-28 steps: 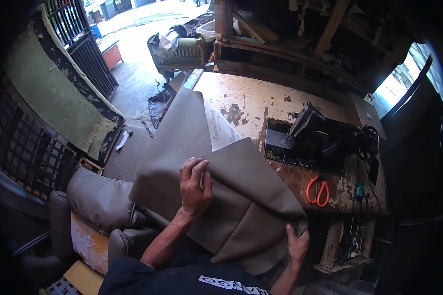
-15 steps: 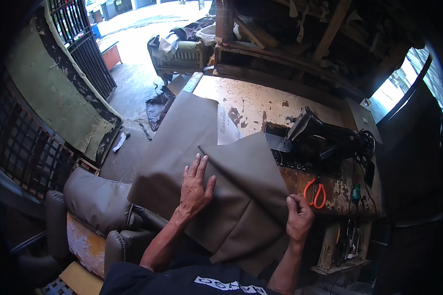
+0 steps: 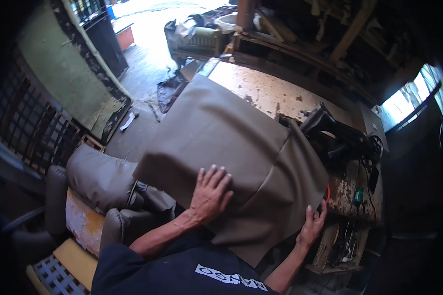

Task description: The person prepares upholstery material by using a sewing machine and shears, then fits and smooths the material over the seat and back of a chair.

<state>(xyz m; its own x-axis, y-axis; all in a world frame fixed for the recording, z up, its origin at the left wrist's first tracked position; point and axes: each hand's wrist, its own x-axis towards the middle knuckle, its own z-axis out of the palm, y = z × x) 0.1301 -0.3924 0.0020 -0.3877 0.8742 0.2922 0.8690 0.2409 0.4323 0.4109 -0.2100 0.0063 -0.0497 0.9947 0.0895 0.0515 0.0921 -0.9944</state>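
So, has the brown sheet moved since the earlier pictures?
Yes. Judged against the sewing machine, the brown sheet has spread rightward, its folded-back part opened out, now hiding most of the orange scissors.

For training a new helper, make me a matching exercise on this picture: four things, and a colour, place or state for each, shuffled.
Things
1. Left hand
2. Right hand
3. Sheet
4. Sewing machine

Descriptions
A. Black, standing on the table
B. Palm down on top of the sheet
C. Brownish grey, draped over part of the table
D. At the lower right edge of the sheet

Pairs: 1-B, 2-D, 3-C, 4-A
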